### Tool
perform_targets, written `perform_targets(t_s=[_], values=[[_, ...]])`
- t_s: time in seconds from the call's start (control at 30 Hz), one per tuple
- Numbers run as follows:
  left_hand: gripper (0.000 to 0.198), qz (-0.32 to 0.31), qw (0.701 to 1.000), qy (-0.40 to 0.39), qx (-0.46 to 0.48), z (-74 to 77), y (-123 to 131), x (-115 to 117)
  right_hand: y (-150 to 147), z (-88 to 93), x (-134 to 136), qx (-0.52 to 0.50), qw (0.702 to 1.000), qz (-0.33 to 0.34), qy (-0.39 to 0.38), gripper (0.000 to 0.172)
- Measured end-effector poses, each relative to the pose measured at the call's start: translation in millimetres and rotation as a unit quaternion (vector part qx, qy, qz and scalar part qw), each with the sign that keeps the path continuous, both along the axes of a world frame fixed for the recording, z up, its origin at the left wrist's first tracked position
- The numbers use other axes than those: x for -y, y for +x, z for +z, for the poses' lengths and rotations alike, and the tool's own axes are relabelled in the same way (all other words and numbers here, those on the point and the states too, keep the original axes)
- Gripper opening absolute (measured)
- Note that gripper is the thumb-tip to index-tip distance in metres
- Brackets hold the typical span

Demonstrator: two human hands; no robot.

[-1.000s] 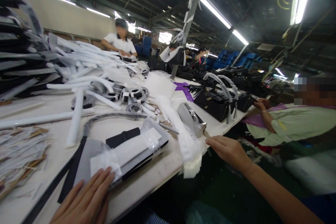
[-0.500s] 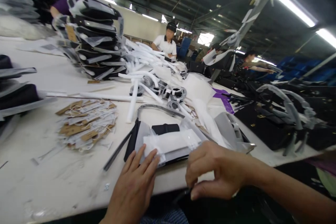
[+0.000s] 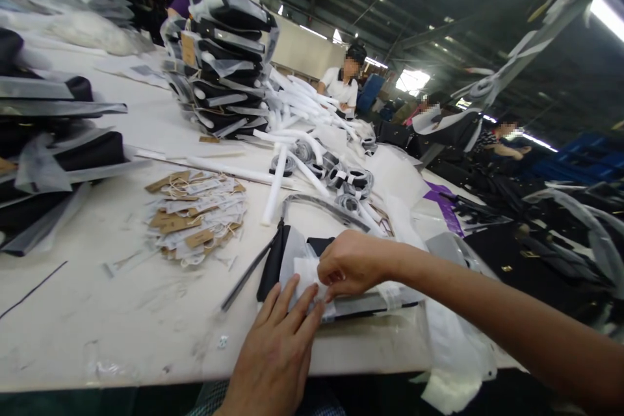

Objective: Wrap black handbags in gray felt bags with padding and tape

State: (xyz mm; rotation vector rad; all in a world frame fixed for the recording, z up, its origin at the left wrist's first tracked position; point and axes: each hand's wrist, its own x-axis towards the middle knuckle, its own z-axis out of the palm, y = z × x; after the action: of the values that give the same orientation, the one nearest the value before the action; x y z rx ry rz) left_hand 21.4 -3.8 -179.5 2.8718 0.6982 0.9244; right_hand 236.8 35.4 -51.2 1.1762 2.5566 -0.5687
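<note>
A black handbag (image 3: 275, 266) lies flat at the table's front edge, its handle (image 3: 322, 207) covered in greyish wrap and arching away from me. White padding (image 3: 305, 268) and clear film cover its upper face. My left hand (image 3: 280, 344) rests with fingers stretched over the padding's near left part. Just right of those fingertips, my right hand (image 3: 353, 263) is closed, its fingers curled down against the padding. Whatever it pinches is hidden under the fingers. From the bag's left side a dark strap (image 3: 246, 273) runs out onto the table.
Paper tags (image 3: 195, 218) lie heaped left of the bag. Wrapped black bags (image 3: 229, 65) stand stacked behind, with more bags (image 3: 92, 149) at far left. White foam tubes (image 3: 292, 104) and rolled straps (image 3: 348, 182) spread beyond. White sheeting (image 3: 453, 364) hangs over the front edge. A co-worker (image 3: 341, 84) is across the table.
My right hand has moved up and left from the table edge onto the padding near my left fingertips. My left hand stays flat on the bag. The view has swung left.
</note>
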Motion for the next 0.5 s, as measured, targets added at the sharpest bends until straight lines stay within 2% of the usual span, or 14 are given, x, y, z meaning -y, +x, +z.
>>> perform_targets(t_s=[0.1,0.3,0.5], values=[[0.058,0.000,1.000,0.001,-0.001,-0.7,-0.3,-0.5,-4.7,-2.7,-8.1,0.055,0.998,0.023,0.009,0.016],[0.053,-0.007,1.000,0.000,0.004,-1.5,-1.3,-2.4,-17.6,-4.8,-23.7,0.138,0.989,0.050,0.004,0.016],[0.044,-0.025,0.998,-0.031,0.058,-14.9,0.1,1.5,-37.6,-3.0,-35.1,0.222,0.972,0.071,-0.018,0.016]])
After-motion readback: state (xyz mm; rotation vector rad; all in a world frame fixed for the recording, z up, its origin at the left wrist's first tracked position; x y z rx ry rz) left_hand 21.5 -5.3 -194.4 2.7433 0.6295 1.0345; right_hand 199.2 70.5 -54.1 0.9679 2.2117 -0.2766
